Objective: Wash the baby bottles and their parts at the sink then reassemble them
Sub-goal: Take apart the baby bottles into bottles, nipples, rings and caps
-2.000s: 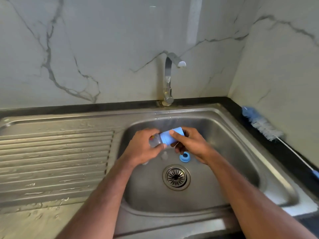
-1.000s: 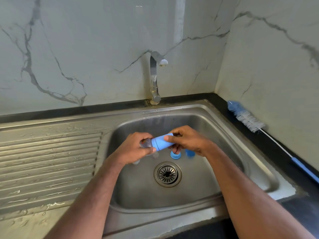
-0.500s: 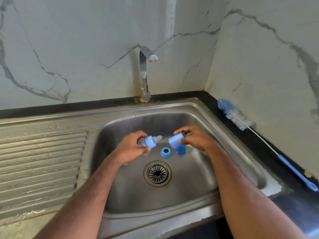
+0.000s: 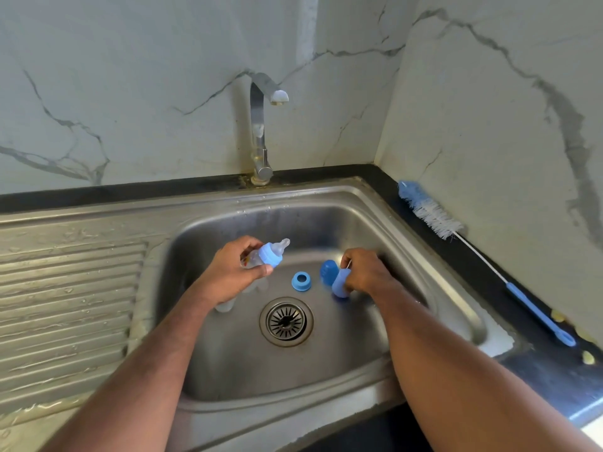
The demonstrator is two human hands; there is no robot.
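- Two hands work over the sink (image 4: 375, 203). The left hand (image 4: 228, 272) has its fingers (image 4: 261, 271) curled round one baby bottle (image 4: 261, 256), thumb under its blue collar; the bottle lies tilted, its clear teat pointing toward the sink's back right corner.
- The right hand (image 4: 365, 272) holds one blue cap (image 4: 341, 282) with curled fingers, low near the right wall of the basin; its lower end is at or just above the floor of the basin, and contact cannot be told.
- A second blue cap (image 4: 329, 270) stands just beside the held one, on its left.
- One loose blue ring (image 4: 301, 281) lies on the basin floor between the hands, behind the drain (image 4: 286, 321).
- Under the left hand sit clear parts (image 4: 225, 306), mostly hidden by the wrist; their number and kind are hard to make out.
- One tap (image 4: 261, 132) rises at the middle of the sink's back edge; no water is seen running.
- One bottle brush (image 4: 456, 236) lies on the dark bench (image 4: 538, 370) along the sink's right edge, bristles toward the back corner, blue handle toward the front.
- A few small yellowish bits (image 4: 587, 357) lie near the brush handle; what they are cannot be told.
- The ribbed drainboard (image 4: 65, 305) on the left is wet and cut off by the frame.
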